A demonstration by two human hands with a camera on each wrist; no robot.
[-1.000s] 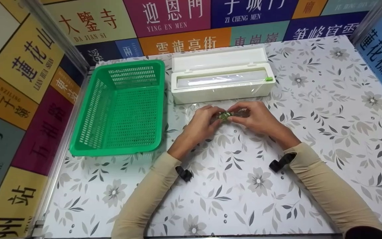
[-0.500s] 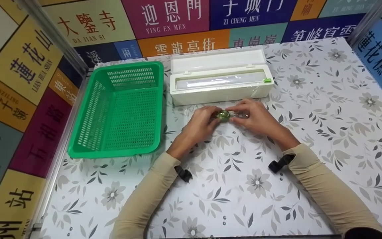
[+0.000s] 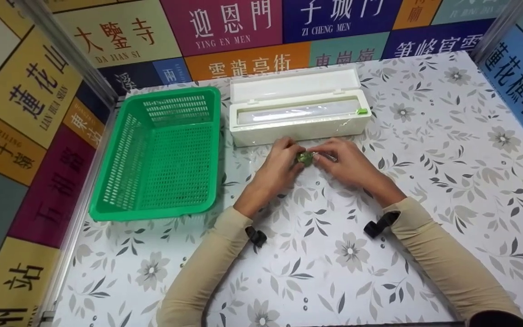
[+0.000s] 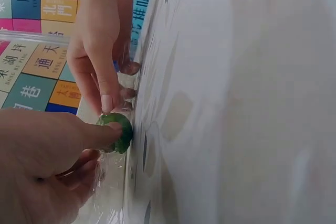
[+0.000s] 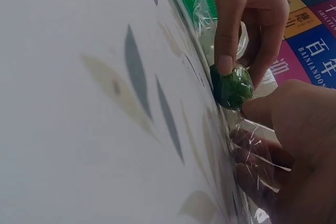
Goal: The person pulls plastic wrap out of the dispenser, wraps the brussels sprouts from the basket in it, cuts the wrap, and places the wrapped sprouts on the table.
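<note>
Close in front of the white box, a small round green piece (image 3: 305, 158), perhaps a vegetable, lies wrapped in clear plastic film (image 5: 254, 145); its exact kind is unclear. My left hand (image 3: 276, 165) pinches it between thumb and fingers from the left. From the right, my right hand (image 3: 350, 164) pinches the film gathered at its side, thumb and index finger touching the green piece. The left wrist view shows the green bundle (image 4: 119, 132) just above the tabletop or on it; I cannot tell which. Loose crinkled film trails under the right fingers in the right wrist view.
A white cling film dispenser box (image 3: 300, 129) stands behind the hands, lid raised, with a green slider (image 3: 362, 111) at its right end. To the left sits a green perforated basket (image 3: 217, 150). Printed panels (image 3: 239, 20) border the floral-covered table (image 3: 447, 190).
My right fingers have drawn in around the film beside the green piece, and less loose film shows between them. Both hands stay at nearly the same place. The head view has shifted slightly.
</note>
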